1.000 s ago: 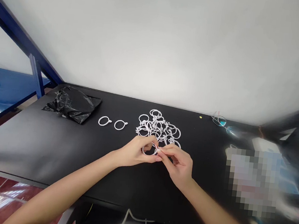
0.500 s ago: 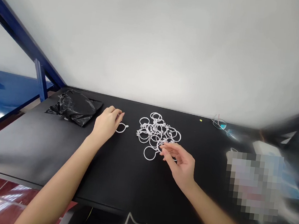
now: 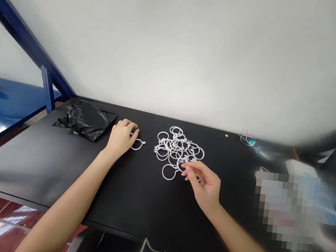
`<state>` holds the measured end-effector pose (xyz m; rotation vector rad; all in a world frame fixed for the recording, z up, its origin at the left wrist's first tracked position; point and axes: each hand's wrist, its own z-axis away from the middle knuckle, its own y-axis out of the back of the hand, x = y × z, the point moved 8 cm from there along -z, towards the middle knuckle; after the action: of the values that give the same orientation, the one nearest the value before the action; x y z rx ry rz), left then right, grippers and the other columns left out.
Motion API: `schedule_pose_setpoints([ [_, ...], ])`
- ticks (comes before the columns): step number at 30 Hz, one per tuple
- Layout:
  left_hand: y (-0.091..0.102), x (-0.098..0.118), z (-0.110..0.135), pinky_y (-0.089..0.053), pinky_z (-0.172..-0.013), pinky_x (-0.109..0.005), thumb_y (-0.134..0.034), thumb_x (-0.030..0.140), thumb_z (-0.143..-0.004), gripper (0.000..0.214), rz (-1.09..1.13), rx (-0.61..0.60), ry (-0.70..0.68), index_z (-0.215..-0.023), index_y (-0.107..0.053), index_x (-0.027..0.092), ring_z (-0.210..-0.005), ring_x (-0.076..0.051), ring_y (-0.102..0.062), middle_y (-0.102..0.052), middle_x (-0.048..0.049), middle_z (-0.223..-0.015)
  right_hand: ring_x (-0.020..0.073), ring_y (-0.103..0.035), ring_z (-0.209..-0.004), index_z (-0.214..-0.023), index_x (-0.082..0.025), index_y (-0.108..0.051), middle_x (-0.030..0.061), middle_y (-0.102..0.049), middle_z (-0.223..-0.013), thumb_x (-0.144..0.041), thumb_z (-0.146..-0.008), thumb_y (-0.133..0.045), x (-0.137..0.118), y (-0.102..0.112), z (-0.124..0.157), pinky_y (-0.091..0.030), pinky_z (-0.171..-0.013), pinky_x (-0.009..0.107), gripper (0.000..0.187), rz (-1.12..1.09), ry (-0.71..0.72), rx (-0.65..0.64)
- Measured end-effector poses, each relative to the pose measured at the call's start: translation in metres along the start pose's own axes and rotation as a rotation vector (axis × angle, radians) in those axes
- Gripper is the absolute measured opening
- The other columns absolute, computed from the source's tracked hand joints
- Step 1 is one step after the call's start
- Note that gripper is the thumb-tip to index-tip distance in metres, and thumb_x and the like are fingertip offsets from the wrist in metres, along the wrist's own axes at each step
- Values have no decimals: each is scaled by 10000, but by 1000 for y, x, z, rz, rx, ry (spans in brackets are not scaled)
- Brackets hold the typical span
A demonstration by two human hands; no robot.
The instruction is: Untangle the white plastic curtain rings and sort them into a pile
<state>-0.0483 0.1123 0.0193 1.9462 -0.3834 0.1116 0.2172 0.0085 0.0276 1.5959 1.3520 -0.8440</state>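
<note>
A pile of several white plastic rings lies on the black table. One single white ring lies just in front of the pile. My right hand hovers beside it with fingers apart and nothing in them, fingertips close to the pile's near edge. My left hand is out to the left, fingers bent and held together, tips on the rim of another white ring. The hand hides whatever lies under its palm.
A crumpled black plastic bag lies at the back left. Eyeglasses and a small yellow speck sit near the white wall. A blue metal frame stands left. Blurred things fill the right side.
Both hands were together on one ring in front of the pile. That ring now lies on the table; my left hand moved left to the separate rings and my right hand opened.
</note>
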Motion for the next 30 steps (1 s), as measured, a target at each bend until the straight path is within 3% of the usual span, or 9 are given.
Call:
schedule_pose_setpoints([
  [2,9,15,3,-467,-879,-402,-477,230,-912,183,141,102,-28,-1005,-624,175,-983,-251,-581,-618,-109,-1067,151,-681,-663,-935,-225,-705,45,-717,-861,-185,-903,-591,0,1,0,-596,-546,274,125,2,1,2],
  [4,10,38,8,-470,-898,-373,-473,190,-906,168,326,97,-125,-1007,-607,187,-973,-217,-584,-618,-83,-1022,152,-680,-660,-933,-223,-704,46,-716,-861,-188,-904,-590,0,1,0,-595,-545,276,123,6,2,3],
  [7,-2,80,21,-481,-896,-359,-509,135,-843,194,501,-145,-343,-1004,-601,192,-987,-206,-573,-597,-75,-1048,151,-680,-653,-930,-222,-700,46,-715,-856,-190,-904,-591,-1,1,0,-595,-544,276,117,15,6,2],
  [9,-10,94,30,-490,-875,-356,-528,105,-791,217,516,-262,-418,-977,-601,191,-1004,-214,-559,-561,-89,-1131,151,-682,-656,-931,-223,-697,48,-715,-857,-188,-905,-590,-1,0,0,-595,-547,275,115,22,9,1],
  [13,-19,97,36,-500,-831,-358,-541,101,-781,143,472,-320,-430,-889,-584,184,-979,-217,-555,-515,-105,-1210,151,-683,-658,-936,-225,-694,48,-715,-860,-185,-904,-592,-2,-1,0,-590,-544,270,114,27,10,-3],
  [20,-23,94,34,-499,-873,-353,-501,187,-922,101,484,-317,-434,-901,-600,191,-1020,-206,-586,-541,-95,-1180,146,-683,-657,-946,-232,-695,38,-713,-862,-163,-900,-598,1,-1,0,-580,-553,266,128,20,7,-4],
  [30,-12,95,28,-502,-829,-298,-524,165,-923,89,810,-248,-349,-864,-588,180,-901,-152,-604,-616,-51,-971,134,-674,-645,-941,-231,-694,31,-711,-860,-148,-898,-592,-2,0,1,-576,-554,261,137,28,16,-4],
])
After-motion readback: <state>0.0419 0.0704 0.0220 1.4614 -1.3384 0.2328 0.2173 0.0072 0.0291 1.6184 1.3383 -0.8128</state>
